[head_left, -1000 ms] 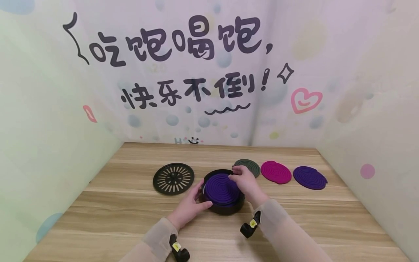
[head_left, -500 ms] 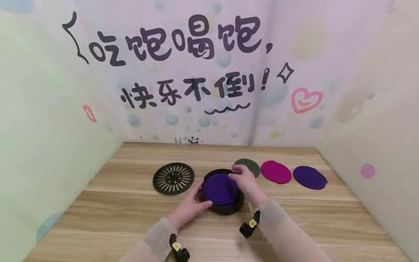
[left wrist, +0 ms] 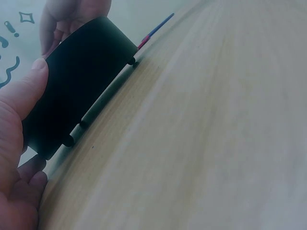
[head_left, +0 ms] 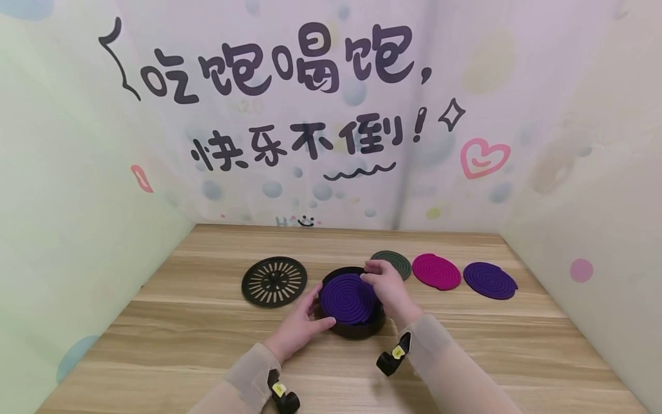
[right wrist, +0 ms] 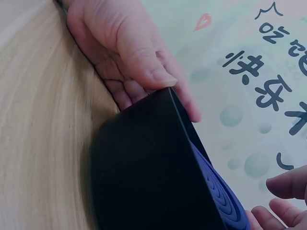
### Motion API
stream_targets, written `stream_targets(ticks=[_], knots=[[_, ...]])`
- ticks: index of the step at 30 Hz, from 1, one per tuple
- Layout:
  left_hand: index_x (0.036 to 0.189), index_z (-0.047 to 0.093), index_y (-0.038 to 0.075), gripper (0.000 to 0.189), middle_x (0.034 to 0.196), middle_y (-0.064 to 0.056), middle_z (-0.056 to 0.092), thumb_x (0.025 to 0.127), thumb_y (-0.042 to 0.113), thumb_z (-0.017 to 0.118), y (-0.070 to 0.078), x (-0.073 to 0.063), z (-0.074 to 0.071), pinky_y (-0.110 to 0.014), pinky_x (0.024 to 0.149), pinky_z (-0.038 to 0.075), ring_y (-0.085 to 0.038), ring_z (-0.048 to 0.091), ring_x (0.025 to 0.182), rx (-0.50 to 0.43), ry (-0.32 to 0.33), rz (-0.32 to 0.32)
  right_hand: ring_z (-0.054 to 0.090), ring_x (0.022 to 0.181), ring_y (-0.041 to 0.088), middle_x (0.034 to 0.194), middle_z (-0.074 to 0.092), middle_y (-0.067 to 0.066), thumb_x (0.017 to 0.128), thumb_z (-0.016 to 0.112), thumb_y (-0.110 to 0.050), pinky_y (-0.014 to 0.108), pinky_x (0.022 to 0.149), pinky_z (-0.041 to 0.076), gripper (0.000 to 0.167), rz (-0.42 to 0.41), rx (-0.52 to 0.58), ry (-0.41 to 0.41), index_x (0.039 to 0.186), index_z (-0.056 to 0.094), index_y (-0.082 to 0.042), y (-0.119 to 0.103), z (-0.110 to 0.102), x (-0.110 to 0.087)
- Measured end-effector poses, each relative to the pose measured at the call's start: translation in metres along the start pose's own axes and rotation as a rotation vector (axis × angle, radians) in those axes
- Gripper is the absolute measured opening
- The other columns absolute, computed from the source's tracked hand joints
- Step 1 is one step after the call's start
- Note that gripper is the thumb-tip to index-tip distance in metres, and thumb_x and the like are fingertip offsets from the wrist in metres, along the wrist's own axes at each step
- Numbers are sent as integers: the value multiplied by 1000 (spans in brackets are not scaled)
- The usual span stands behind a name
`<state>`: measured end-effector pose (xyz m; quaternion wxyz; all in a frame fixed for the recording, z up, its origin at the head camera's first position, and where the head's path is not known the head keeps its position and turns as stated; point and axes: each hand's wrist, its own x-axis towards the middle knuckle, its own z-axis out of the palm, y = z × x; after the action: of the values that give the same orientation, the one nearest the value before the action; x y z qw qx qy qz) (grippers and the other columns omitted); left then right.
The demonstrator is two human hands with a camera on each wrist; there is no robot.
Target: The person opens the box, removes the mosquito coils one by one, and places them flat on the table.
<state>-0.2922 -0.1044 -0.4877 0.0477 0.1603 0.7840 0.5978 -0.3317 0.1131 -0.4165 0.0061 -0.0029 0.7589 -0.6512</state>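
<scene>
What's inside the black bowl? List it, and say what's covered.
A purple coil sits in the black bowl, with the bowl's dark inside showing past the coil's far edge. What lies beneath it is hidden.

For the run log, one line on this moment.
left grip: holds pot | right grip: at purple coil partly in pot, hold unclear | lid: left of pot

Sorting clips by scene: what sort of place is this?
Probably a staged recording booth: a wood-grain table hemmed on three sides by pale printed walls, and two small black wrist-worn devices.
</scene>
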Motion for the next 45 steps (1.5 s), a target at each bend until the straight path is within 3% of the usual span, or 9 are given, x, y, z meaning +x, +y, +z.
stream_targets(ticks=[9, 19, 34, 41, 45], knots=[[153, 24, 13, 87, 152, -19, 29, 84, 32, 75, 0, 0, 0, -53, 109, 31, -43, 33, 135, 5, -1, -4, 45, 124, 35, 133, 48, 27, 89, 57, 4, 48, 109, 32, 43, 35, 73, 11, 131, 47, 8, 6, 0, 2], [153, 24, 13, 87, 152, -19, 31, 85, 30, 75, 1, -1, 0, -52, 109, 32, -42, 34, 135, 6, 3, 4, 51, 120, 31, 127, 56, 26, 89, 54, 7, 32, 99, 39, 38, 89, 201, -34, 127, 50, 10, 8, 0, 2], [153, 24, 12, 87, 152, -20, 30, 84, 31, 75, -1, 0, 1, -52, 110, 30, -42, 33, 136, -5, 0, -4, 50, 121, 31, 125, 60, 22, 86, 56, 8, 41, 105, 34, 42, 107, 167, -73, 128, 51, 8, 7, -2, 2], [153, 24, 12, 88, 152, -20, 29, 84, 32, 75, 0, 0, 1, -52, 110, 30, -42, 32, 136, -11, -4, -5, 56, 107, 23, 127, 60, 18, 83, 59, 8, 32, 81, 39, 46, 148, 143, -80, 128, 53, 1, 5, -2, 1], [153, 24, 11, 88, 152, -20, 30, 84, 31, 75, -1, 0, 0, -52, 110, 30, -42, 32, 137, -8, -7, -2, 60, 94, 17, 123, 60, 18, 82, 60, 9, 26, 74, 46, 50, 156, 157, -96, 131, 53, 2, 5, -2, 0]])
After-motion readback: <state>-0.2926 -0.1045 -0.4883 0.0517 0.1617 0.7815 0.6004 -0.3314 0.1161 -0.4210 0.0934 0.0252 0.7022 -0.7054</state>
